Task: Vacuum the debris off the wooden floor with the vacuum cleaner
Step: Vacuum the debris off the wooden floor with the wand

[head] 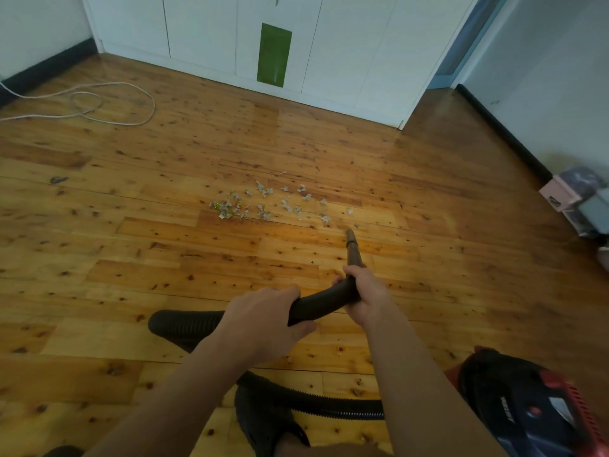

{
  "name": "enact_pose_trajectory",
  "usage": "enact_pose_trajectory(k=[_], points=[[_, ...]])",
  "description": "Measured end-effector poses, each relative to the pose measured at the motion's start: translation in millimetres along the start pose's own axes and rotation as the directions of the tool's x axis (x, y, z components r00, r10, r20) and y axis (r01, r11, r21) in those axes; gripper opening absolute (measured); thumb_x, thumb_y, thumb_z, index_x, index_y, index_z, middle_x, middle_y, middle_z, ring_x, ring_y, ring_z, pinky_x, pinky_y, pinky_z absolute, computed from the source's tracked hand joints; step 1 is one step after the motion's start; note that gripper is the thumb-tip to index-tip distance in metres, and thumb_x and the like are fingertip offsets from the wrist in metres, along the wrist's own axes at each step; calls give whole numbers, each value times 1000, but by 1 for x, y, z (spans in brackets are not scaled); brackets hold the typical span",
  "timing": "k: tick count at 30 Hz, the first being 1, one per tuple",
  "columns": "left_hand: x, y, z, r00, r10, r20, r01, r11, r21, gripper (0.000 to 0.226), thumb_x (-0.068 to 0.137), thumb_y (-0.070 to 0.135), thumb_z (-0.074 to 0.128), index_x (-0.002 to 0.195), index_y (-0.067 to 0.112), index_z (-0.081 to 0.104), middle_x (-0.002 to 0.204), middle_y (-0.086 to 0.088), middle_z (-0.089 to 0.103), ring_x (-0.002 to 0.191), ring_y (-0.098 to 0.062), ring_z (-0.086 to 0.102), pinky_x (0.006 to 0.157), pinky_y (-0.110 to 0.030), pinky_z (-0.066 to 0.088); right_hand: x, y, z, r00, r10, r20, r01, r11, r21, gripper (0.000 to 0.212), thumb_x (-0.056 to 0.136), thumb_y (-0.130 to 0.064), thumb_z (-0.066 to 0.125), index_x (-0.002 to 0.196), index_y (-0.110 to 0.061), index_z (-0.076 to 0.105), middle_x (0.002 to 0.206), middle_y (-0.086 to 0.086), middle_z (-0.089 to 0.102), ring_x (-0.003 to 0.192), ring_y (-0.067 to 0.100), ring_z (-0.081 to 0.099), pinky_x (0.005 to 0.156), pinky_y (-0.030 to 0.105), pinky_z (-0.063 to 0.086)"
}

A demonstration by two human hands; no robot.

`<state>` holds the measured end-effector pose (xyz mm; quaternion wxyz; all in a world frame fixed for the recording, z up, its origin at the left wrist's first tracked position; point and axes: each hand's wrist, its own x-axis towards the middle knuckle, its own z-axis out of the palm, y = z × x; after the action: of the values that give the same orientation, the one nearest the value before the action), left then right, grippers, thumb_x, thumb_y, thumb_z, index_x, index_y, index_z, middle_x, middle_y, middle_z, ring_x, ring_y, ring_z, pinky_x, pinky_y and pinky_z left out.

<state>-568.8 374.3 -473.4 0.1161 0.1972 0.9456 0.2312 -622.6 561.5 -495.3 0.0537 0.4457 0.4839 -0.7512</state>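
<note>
Both hands are closed on the black hose (316,305) of the vacuum cleaner (527,407). The left hand (263,321) wraps the curved rigid section from above, fingers curled over the top and thumb underneath. The right hand (365,291) grips farther forward, right at the bend where the tube turns down towards the floor, with the fingers folded round it. From that bend the nozzle (351,240) slopes down and away, its tip low over the wooden floor (131,258) at the near right edge of the debris (270,202) — a loose scatter of small pale scraps, a few yellowish ones at its left end, lying in a band across the boards. Whether the tip touches the floor cannot be told.

Behind the left hand the ribbed part of the hose loops left, then runs back along the floor to the red and black body of the vacuum cleaner at lower right. A dark shoe (263,420) stands beside that run of hose.

By the right wall sits a pink box (563,192) — what it holds cannot be made out. The white cabinet (346,54) at the far side has its doors shut and carries a green panel (273,54). A white cable (108,100) lies coiled on the floor at far left.
</note>
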Motion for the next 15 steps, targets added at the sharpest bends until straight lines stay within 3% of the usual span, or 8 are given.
enact_pose_trajectory(k=[15], points=[[27, -9, 29, 995, -2, -96, -1, 999, -33, 28, 87, 64, 53, 92, 41, 38, 76, 17, 48, 63, 3, 42, 54, -18, 26, 9, 6, 10, 994, -59, -91, 51, 994, -92, 30, 93, -6, 60, 119, -6, 45, 93, 18, 60, 68, 23, 64, 43, 29, 52]])
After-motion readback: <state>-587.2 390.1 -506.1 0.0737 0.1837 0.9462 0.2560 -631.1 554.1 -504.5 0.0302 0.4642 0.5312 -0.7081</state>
